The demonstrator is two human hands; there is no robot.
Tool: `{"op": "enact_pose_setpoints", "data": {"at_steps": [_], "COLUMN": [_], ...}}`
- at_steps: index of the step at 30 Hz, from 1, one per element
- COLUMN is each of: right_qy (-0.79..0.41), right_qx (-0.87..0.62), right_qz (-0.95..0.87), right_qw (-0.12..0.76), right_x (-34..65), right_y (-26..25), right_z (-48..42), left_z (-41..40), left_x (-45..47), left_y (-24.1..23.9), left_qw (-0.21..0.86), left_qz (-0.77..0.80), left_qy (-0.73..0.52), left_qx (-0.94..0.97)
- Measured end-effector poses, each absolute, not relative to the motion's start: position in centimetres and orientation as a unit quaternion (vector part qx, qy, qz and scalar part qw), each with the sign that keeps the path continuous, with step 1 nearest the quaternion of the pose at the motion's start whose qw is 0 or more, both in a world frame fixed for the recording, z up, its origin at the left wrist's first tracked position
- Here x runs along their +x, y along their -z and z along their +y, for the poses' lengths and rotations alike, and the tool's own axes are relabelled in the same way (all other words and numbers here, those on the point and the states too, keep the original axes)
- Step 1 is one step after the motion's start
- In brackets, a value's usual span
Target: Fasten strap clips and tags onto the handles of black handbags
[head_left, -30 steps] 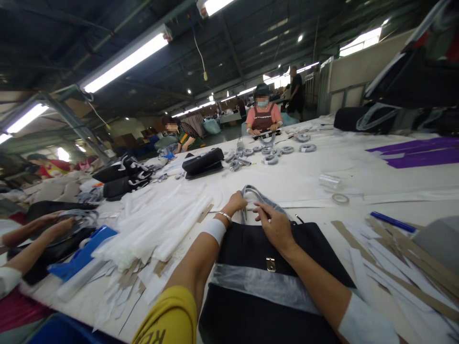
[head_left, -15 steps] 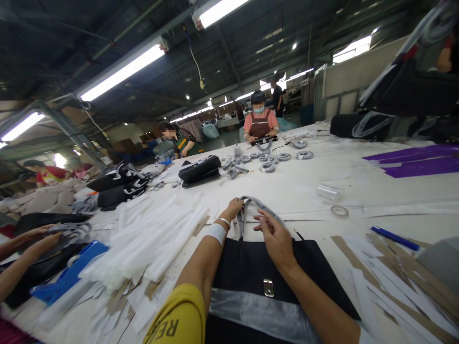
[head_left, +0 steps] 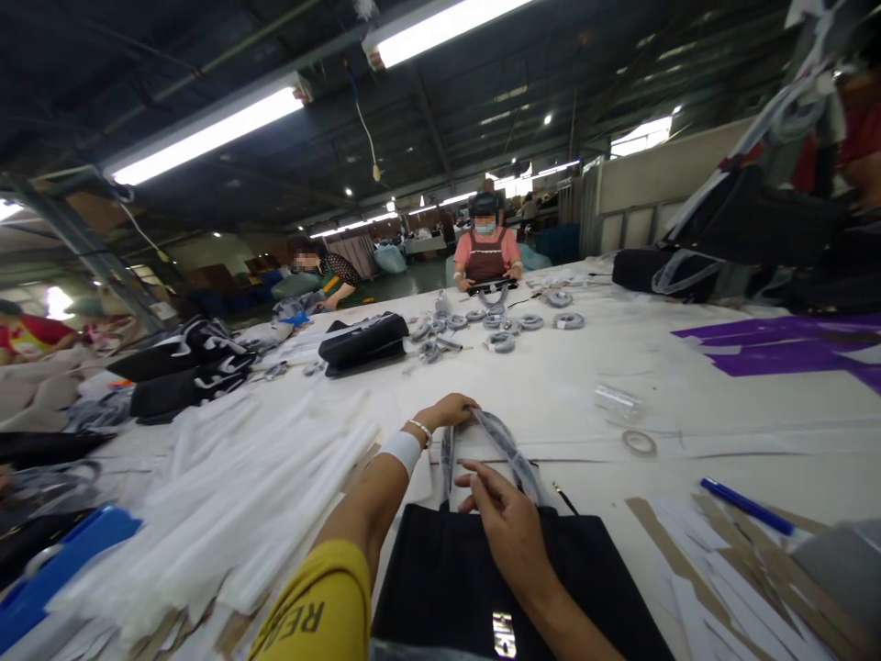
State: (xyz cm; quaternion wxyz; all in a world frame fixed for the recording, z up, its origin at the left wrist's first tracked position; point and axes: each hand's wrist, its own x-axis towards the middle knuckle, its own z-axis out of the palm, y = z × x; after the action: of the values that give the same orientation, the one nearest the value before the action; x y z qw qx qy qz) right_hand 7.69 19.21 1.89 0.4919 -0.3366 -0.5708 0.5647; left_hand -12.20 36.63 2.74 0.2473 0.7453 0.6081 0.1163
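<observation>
A black handbag (head_left: 427, 574) lies in front of me with its flap and metal clasp (head_left: 504, 635) facing up. Its handle (head_left: 507, 442), wrapped in clear plastic, arches up beyond the top edge. My left hand (head_left: 451, 410) is closed around the top of that handle. Over the upper part of the bag, inside the handle's loop, hovers my right hand (head_left: 509, 528), fingers loosely apart and holding nothing I can see. A thin strap end with a metal tip (head_left: 563, 496) sticks out beside the handle's right foot.
White foam strips (head_left: 227, 505) are heaped left, beside a blue tape dispenser (head_left: 75, 569). Paper and cardboard strips (head_left: 730, 560), a blue pen (head_left: 747, 507) and a tape roll (head_left: 639, 443) lie right. Beyond are coiled straps (head_left: 499, 341), a black bag (head_left: 363, 341) and a co-worker (head_left: 487, 248).
My view has tilted up, so the handbag sits lower in it. My right hand has come down from near the handle's top toward the bag. My left hand still grips the handle.
</observation>
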Motion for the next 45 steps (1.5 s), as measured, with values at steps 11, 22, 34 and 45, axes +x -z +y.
{"op": "enact_pose_setpoints", "data": {"at_steps": [11,22,34,45], "right_qy": [-0.585,-0.600,-0.649,-0.686], "right_qx": [-0.319,-0.305,-0.307,-0.156], "right_qz": [-0.576,-0.565,-0.389,-0.388], "right_qw": [0.473,0.477,0.577,0.595], "right_x": [7.5,7.6,7.9,9.6], "right_y": [-2.5,-2.6,-2.3,-4.8], "right_z": [18.8,18.7,20.6,20.2], "left_z": [38.9,37.2,32.6,26.0], "left_x": [-9.9,-11.8,-8.7,-3.7], "left_y": [-2.6,-5.5,-18.1,-23.0], "left_qw": [0.237,0.383,0.603,0.490], "left_qz": [0.635,0.639,0.444,0.432], "left_qy": [-0.024,0.081,-0.281,-0.221], "left_qx": [0.735,0.662,0.600,0.724]}}
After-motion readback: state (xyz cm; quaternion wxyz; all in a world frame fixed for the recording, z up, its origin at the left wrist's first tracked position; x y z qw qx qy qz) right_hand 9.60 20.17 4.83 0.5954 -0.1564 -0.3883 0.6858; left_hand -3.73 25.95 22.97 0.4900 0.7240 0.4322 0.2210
